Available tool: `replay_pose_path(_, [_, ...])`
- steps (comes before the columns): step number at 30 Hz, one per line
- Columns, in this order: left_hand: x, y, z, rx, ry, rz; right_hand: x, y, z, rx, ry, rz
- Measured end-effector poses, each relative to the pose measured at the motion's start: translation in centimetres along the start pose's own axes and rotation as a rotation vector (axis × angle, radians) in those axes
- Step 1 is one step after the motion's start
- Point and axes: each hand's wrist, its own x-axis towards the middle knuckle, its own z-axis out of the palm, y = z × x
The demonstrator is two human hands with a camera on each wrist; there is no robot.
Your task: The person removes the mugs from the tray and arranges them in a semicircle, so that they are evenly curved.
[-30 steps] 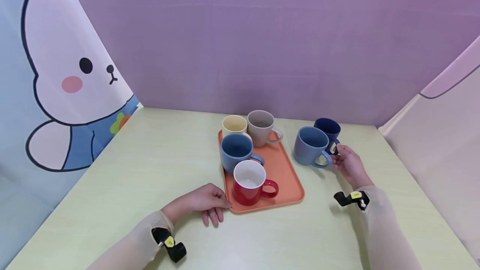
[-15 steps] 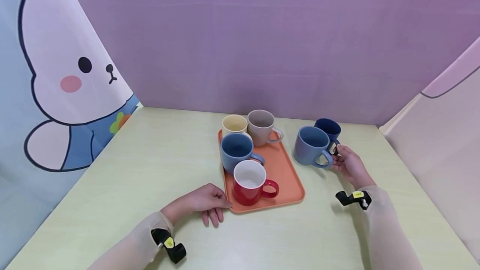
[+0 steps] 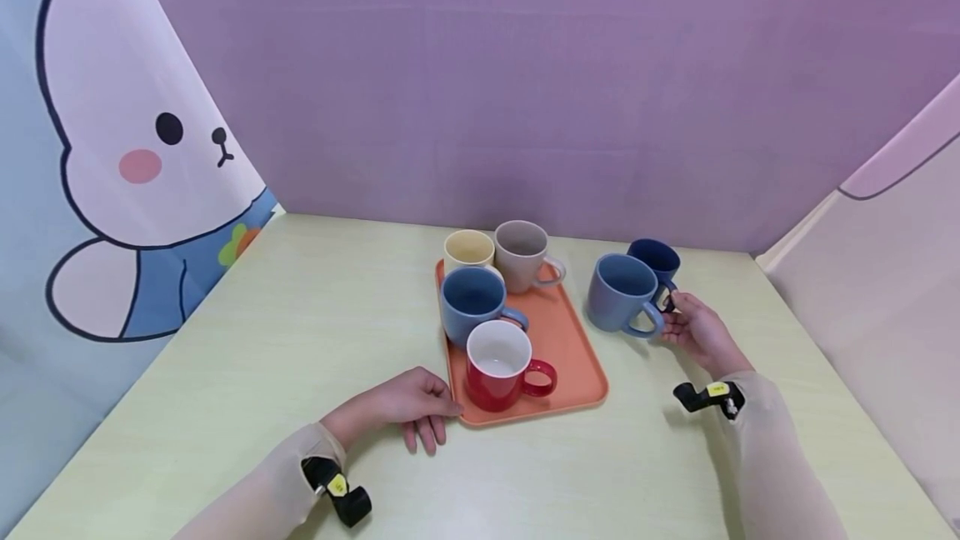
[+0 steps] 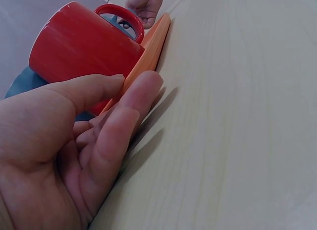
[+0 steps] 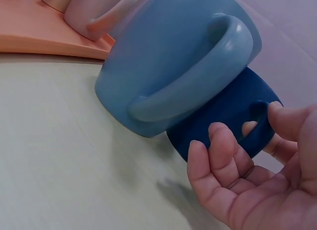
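Right hand point(image 3: 701, 333) pinches handle of dark blue mug point(image 3: 655, 257), which sits just behind and right of lighter blue mug point(image 3: 619, 300), well right of orange tray point(image 3: 573, 365); left hand point(image 3: 405, 403) pinches tray's near left corner; on tray, red mug point(image 3: 491, 383) nearest, then medium blue mug point(image 3: 471, 307), yellow mug point(image 3: 468, 250), grey mug point(image 3: 517, 261)

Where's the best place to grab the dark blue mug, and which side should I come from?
Probably by the handle of the dark blue mug, pinched from the near right. The loop sticks out that way, and the person's right grip pinches it there. The lighter blue mug crowds the near left side, so coming from there looks harder.
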Motion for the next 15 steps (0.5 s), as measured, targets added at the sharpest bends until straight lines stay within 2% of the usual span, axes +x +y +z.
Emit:
replay_pose_path(9, [0.1, 0.0, 0.0, 0.007, -0.003, -0.005, -0.6, -0.5, -0.1, -0.062, 0.017, 0.001])
replay_pose_path(15, [0.1, -0.1, 0.0, 0.000, -0.001, -0.003, -1.4, -1.1, -0.4, -0.087, 0.056, -0.030])
